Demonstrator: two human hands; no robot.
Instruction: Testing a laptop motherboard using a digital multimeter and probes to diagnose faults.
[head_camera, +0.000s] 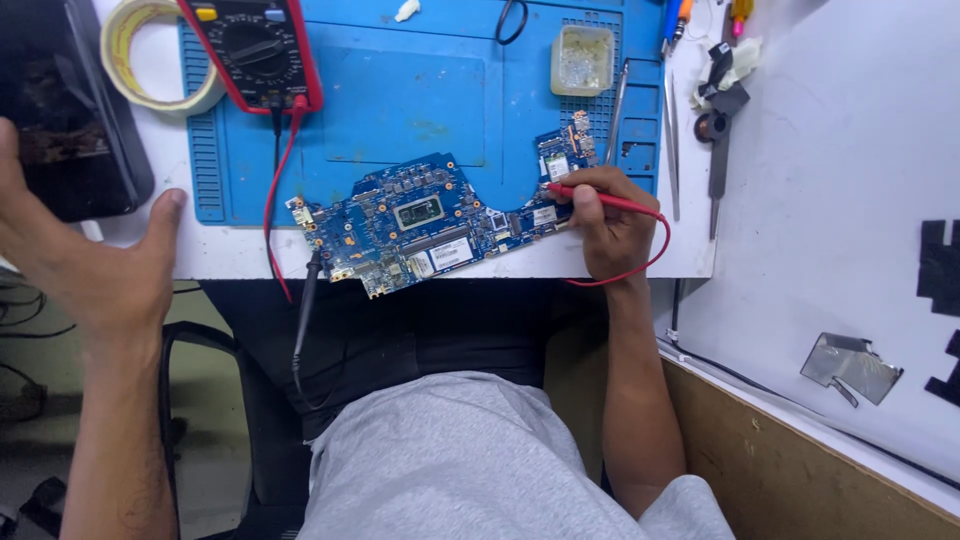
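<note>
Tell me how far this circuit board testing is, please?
Set up: the multimeter lies on the blue mat, leads plugged in, and the black probe hangs at the laptop motherboard. In hand: the right hand presses the red probe onto the board's right end. The left hand is open, holding nothing. Left: probing the other points, probably.

Roll of tape (160, 55) sits top left, a small square tray (583, 59) on the blue mat (420, 90), tweezers (617, 100) just beside it, foil scrap (850, 367) off right.
</note>
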